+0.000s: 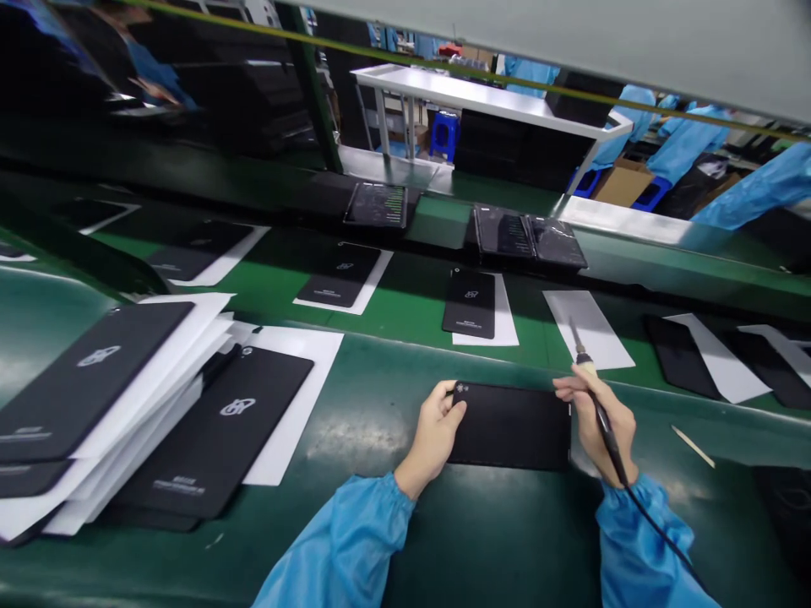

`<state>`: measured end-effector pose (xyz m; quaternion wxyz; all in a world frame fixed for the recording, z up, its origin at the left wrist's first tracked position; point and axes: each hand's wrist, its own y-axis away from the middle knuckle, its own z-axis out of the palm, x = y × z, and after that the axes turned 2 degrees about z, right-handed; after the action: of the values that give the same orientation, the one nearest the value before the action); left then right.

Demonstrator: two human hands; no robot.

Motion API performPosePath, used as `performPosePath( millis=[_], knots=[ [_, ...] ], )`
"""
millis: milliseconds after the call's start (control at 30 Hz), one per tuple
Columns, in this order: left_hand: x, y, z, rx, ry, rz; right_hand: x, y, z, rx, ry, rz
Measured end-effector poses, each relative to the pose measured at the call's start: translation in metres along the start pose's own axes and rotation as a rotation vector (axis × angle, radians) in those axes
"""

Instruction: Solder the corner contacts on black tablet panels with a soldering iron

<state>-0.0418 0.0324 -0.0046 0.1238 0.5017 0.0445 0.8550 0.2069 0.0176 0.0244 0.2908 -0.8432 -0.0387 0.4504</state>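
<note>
A black tablet back cover (513, 425) lies flat on the green bench in front of me. My left hand (437, 431) grips its left end, thumb on top near the camera hole. My right hand (599, 418) rests at the cover's right end, its fingers closed round a thin black pen-like tool (592, 393) with a cable that runs back along my blue sleeve. The tool's tip points away from me, above the cover's right edge.
A stack of black covers interleaved with white sheets (127, 405) sits at the left. More covers on white sheets (472, 304) lie along the green conveyor belt (411, 295). A thin stick (693, 446) lies to the right. People in blue coats work beyond the belt (690, 139).
</note>
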Motion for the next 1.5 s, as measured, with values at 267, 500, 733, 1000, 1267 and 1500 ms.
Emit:
performPosePath(
  millis=[267, 500, 733, 1000, 1267, 1500],
  knots=[
    [-0.001, 0.002, 0.002, -0.006, 0.013, -0.026, -0.031, 0.028, 0.018, -0.063, -0.395, 0.143],
    [0.002, 0.003, 0.005, -0.017, -0.002, -0.036, -0.042, 0.029, 0.025, -0.233, -0.204, -0.144],
    [0.005, 0.004, 0.006, -0.01, -0.011, -0.03, -0.039, 0.03, 0.029, -0.356, -0.199, -0.189],
    [0.004, 0.003, 0.005, -0.012, -0.009, -0.033, -0.04, 0.028, 0.027, -0.378, -0.171, -0.184],
    [0.006, 0.005, 0.006, -0.022, -0.012, -0.009, -0.047, 0.025, 0.021, -0.399, -0.164, -0.16],
    [0.006, 0.005, 0.007, -0.03, -0.028, 0.01, -0.049, 0.019, 0.018, -0.402, -0.162, -0.153]
  ],
)
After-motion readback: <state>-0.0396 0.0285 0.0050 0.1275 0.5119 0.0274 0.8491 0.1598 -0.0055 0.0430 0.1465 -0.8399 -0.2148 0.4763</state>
